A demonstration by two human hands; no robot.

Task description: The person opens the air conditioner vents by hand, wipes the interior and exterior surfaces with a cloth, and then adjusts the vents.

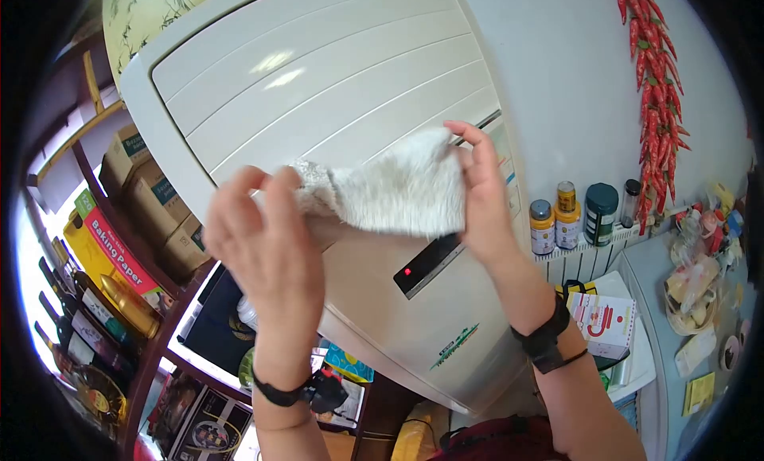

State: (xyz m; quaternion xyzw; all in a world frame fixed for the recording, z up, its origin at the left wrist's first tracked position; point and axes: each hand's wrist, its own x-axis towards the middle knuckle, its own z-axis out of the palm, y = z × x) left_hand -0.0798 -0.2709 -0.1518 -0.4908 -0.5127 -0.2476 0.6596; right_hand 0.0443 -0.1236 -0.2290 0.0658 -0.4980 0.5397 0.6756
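Note:
A white, fluffy cloth (402,190) with a greyish patch is stretched between my two hands. My left hand (267,230) pinches its bunched, twisted end. On the other side, my right hand (481,194) grips the cloth's edge between thumb and fingers. Behind the cloth stands a tall cream-white floor air conditioner (342,71) with a slatted upper panel. Its dark display strip (430,266), showing a small red light, lies just below the cloth. Both wrists carry black straps.
Shelves with bottles (91,326), cardboard boxes (151,190) and a baking paper box (119,250) stand on the left. Jars (601,214) line a radiator at right, near hanging red chilli strings (656,103). A white refrigerator-like surface (645,254) is at far right.

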